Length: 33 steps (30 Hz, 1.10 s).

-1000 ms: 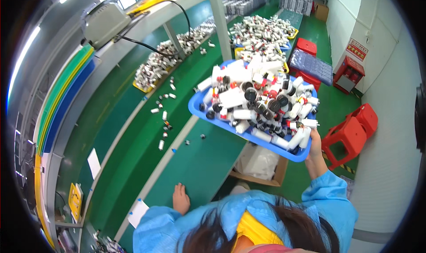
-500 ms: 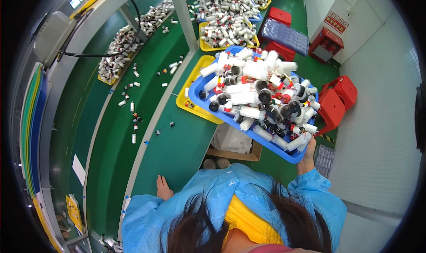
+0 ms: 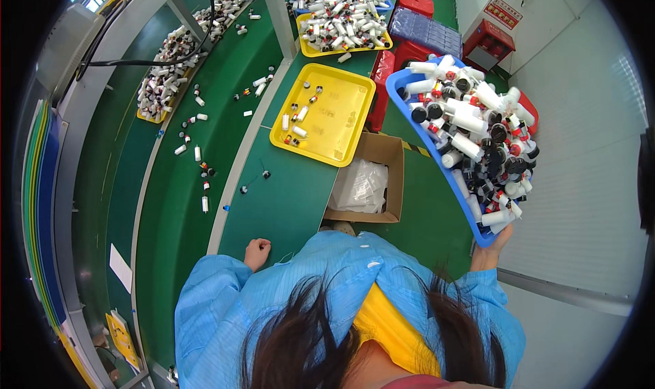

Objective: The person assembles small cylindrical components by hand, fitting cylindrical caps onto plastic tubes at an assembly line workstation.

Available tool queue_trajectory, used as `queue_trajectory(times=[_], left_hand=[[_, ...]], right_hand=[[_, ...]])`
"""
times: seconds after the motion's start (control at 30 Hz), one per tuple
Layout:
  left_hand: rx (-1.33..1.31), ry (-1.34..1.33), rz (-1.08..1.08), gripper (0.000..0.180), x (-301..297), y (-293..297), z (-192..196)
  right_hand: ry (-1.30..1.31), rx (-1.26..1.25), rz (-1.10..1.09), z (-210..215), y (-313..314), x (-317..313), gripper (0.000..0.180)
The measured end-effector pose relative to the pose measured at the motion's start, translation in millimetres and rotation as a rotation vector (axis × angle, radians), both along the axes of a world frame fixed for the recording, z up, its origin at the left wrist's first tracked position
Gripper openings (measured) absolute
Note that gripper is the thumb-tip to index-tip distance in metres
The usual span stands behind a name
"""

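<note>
My right hand (image 3: 490, 251) grips the lower end of a blue tray (image 3: 438, 160), which is tilted and out over the floor on the right. Piled high in that tray are white cylindrical parts (image 3: 468, 121) with black and red ends. The fingers under the tray are partly hidden. My left hand (image 3: 257, 254) rests on the edge of the green worktop (image 3: 273, 208), its fingers curled in and nothing visible in them. Ahead of it lies a yellow tray (image 3: 341, 112) with several loose white and black parts in its left half.
A cardboard box (image 3: 394, 184) with white sheets or bags stands below the worktop. Heaped yellow trays (image 3: 310, 46) sit at the far end. The green conveyor (image 3: 174, 208) on the left carries scattered parts. Red stools (image 3: 383, 82) and a red cabinet (image 3: 488, 44) stand beyond.
The blue tray has moved right, off the yellow tray, with my right hand under it. The yellow tray and box now show fully. My left hand's fingers have curled from stretched out.
</note>
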<state>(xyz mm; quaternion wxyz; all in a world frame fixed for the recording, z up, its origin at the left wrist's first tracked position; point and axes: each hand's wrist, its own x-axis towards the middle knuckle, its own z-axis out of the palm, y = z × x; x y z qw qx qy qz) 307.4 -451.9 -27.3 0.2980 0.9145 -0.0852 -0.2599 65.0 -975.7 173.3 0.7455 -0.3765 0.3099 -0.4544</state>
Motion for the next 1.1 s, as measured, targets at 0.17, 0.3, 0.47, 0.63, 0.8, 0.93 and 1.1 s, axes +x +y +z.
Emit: queue_trajectory(times=[0.17, 0.3, 0.47, 0.63, 0.8, 0.93, 1.1], left_hand=[[-0.045, 0.031, -0.007, 0.018, -6.8, 18.0, -0.2], [-0.029, 0.018, 0.029, 0.018, -16.2, 18.7, -0.8], [0.012, 0.082, 0.064, 0.019, -25.0, 21.2, -5.4], [-0.001, 0.072, 0.075, 0.021, -26.5, 12.0, 7.0], [-0.175, 0.12, 0.109, 0.021, 4.7, -21.3, 5.6], [-0.552, 0.404, 0.399, 0.027, 77.3, -122.3, 30.9], [-0.688, 0.538, 0.79, 0.046, 155.8, -236.5, 36.1]], right_hand=[[0.01, -0.013, -0.015, 7.2, 2.5, 6.9, 0.032], [-0.012, -0.005, 0.039, 4.9, 0.3, 6.8, 0.031], [-0.011, 0.078, 0.037, 10.0, 3.7, 21.1, 0.031], [-0.005, -0.027, 0.15, -12.2, -20.5, 12.8, 0.032], [-0.037, -0.046, 0.094, -24.9, -31.5, 14.1, 0.033], [-0.098, -0.023, 0.151, -29.9, -32.8, 8.0, 0.036], [-0.003, -0.031, 0.081, -40.0, -29.0, 7.7, 0.043]])
